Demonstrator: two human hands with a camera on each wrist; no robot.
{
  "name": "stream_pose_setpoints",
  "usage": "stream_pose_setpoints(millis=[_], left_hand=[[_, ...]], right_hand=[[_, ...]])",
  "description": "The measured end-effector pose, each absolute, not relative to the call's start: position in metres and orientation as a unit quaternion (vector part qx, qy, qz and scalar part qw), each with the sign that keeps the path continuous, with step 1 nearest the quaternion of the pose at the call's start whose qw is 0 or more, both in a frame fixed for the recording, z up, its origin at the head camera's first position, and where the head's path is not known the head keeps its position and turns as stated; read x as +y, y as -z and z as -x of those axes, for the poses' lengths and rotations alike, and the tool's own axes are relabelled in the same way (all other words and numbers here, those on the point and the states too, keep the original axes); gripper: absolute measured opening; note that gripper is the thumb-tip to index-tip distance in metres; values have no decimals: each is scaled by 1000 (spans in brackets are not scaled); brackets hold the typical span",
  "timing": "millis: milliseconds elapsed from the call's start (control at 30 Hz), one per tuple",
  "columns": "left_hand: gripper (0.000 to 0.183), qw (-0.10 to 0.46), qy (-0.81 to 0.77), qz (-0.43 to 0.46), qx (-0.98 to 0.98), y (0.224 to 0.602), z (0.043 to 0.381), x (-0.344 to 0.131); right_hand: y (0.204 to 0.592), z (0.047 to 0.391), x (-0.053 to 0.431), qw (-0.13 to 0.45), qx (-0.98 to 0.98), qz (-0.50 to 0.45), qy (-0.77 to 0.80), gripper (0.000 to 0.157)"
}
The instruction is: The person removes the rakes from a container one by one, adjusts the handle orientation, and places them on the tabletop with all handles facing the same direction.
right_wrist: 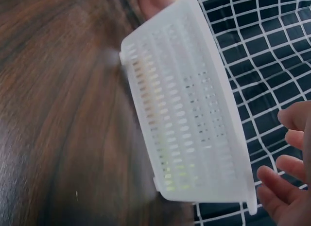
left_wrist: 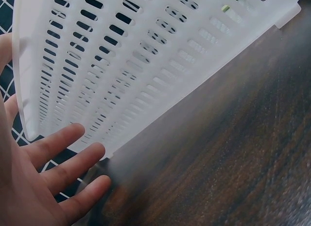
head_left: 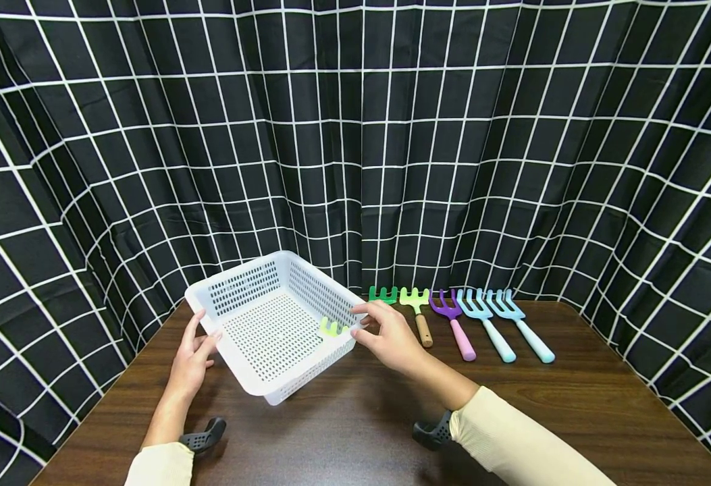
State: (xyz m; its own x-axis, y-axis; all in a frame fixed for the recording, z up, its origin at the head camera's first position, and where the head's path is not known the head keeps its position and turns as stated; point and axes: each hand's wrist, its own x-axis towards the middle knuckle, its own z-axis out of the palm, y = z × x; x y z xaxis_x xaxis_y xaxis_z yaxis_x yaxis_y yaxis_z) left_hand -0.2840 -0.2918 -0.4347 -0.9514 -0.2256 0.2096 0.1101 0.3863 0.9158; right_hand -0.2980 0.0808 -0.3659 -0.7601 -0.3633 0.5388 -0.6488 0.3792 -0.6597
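Note:
A white perforated plastic basket (head_left: pixel 264 331) stands tilted in front of the body. At its left rim, the left hand (head_left: pixel 191 358) pinches the edge between thumb and fingers; the other fingers (left_wrist: pixel 80 160) spread beneath the side wall. Beside the right rim is the right hand (head_left: pixel 388 337), its fingers loosely bent. A narrow gap shows between those fingers (right_wrist: pixel 277 189) and the basket rim (right_wrist: pixel 245 167) in the right wrist view. Inside the basket lies a light-green pronged tool head (head_left: pixel 332 329); the rest of that tool is hidden by the wall.
Several garden hand forks lie in a row on the brown table (head_left: pixel 513 418): dark green (head_left: pixel 384 294), light green with wooden handle (head_left: pixel 418 314), purple with pink handle (head_left: pixel 455 324), and two light blue ones (head_left: pixel 489 324). A black gridded curtain (head_left: pixel 361 135) hangs behind.

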Motion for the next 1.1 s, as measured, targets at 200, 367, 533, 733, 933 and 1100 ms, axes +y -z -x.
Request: stream_pose_setpoints(millis=[200,367,533,733,933,1100], left_hand=[[67,151,556,-36,-817,437,285,-293],[67,151,560,-34,-814,438,286,-294],[67,148,561,-38,-814,438,286,-295],[67,152,555,-37,-817,436,283,-293],[67,154,555,-36,-817,435,283,-292],[68,151,553,-37,-818,434,282,-291]], right_hand=[[370,299,70,160,-820,-322,-446,31],[372,298,62,173,-830,-326,-418,32],[373,298,53,193,-833,-351,-382,31],[376,296,39,189,-835,-374,-357,31],[376,298,29,163,-838,-379,-358,33],[372,303,23,137,-849,-377,-344,33]])
